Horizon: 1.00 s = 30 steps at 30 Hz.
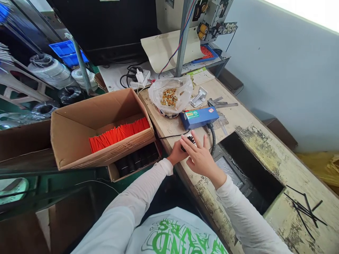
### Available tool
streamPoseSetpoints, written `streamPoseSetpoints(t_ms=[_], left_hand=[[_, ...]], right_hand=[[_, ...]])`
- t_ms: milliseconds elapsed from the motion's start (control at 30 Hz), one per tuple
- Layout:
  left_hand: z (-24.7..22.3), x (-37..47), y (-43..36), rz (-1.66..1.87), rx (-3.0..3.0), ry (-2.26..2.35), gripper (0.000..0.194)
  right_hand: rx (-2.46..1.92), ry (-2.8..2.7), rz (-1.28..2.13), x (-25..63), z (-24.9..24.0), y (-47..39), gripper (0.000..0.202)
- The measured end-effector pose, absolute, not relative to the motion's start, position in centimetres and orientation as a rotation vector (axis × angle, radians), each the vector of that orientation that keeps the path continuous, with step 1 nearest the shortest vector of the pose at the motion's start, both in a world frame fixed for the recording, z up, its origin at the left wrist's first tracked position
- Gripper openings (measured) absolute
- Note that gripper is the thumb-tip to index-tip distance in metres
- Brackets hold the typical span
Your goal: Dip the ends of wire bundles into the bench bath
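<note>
Clasping black bundle, left hand (half hidden); right fingers spread, touching.

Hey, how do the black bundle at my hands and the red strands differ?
The black bundle is between the left hand and right hand; the red strands lie in a cardboard box. The black bundle looks small, partly hidden; the red strands form a wide row.
</note>
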<state>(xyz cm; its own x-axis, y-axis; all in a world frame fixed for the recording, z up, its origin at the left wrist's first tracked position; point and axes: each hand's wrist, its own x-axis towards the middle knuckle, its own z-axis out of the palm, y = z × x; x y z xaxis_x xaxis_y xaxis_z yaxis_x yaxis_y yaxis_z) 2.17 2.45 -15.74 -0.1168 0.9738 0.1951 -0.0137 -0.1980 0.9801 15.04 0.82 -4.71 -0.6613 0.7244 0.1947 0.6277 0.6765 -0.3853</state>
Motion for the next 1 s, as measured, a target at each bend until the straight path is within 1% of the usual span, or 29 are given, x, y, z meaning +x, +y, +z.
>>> streamPoseSetpoints(t_ms=[100, 133, 233, 300, 333, 400, 467, 533, 600, 667, 733, 833, 1000], left_hand=[[-15.6, 2.1, 2.5, 1.438, 1.323, 1.072, 0.045], [-15.6, 2.1, 2.5, 1.436, 1.321, 1.065, 0.046], [-15.3, 2.2, 2.5, 1.403, 1.268, 1.091, 0.045], [-14.7, 2.3, 2.6, 1.382, 1.166, 1.118, 0.044], [-14.3, 2.3, 2.7, 1.37, 1.096, 1.132, 0.04], [-13.1, 2.1, 2.8, 1.344, 0.957, 1.134, 0.028], [-11.5, 1.6, 2.9, 1.333, 0.798, 1.056, 0.021], [-9.8, 1.0, 2.8, 1.347, 0.595, 0.916, 0.024], [-8.2, 0.4, 2.4, 1.357, 0.398, 0.793, 0.031], [-6.9, 0.0, 1.9, 1.345, 0.269, 0.714, 0.035], [-6.0, -0.1, 1.3, 1.331, 0.189, 0.666, 0.035], [-5.3, 0.0, 0.5, 1.312, 0.117, 0.624, 0.036], [-4.7, 0.4, -0.2, 1.265, 0.076, 0.591, 0.036]], right_hand=[[-1.164, -2.264, 0.671, 16.0, -5.1, 1.6, 0.092], [-1.189, -2.159, 0.789, 16.3, -5.4, 1.8, 0.092], [-1.166, -1.979, 1.118, 16.5, -6.4, 2.0, 0.092], [-1.122, -1.909, 1.233, 16.3, -7.0, 2.0, 0.093], [-1.108, -1.86, 1.256, 16.2, -7.2, 2.0, 0.093], [-1.096, -1.72, 1.269, 16.3, -7.4, 2.1, 0.09], [-1.079, -1.579, 1.268, 16.8, -7.4, 2.2, 0.08], [-1.047, -1.499, 1.278, 17.6, -7.4, 2.1, 0.064], [-1.007, -1.516, 1.283, 18.2, -7.4, 1.7, 0.046], [-0.943, -1.61, 1.254, 18.5, -7.2, 1.1, 0.035], [-0.862, -1.728, 1.189, 18.4, -6.7, 0.5, 0.033], [-0.766, -1.859, 1.094, 17.7, -5.9, -0.1, 0.038], [-0.703, -1.882, 1.058, 17.2, -5.0, -0.6, 0.043]])
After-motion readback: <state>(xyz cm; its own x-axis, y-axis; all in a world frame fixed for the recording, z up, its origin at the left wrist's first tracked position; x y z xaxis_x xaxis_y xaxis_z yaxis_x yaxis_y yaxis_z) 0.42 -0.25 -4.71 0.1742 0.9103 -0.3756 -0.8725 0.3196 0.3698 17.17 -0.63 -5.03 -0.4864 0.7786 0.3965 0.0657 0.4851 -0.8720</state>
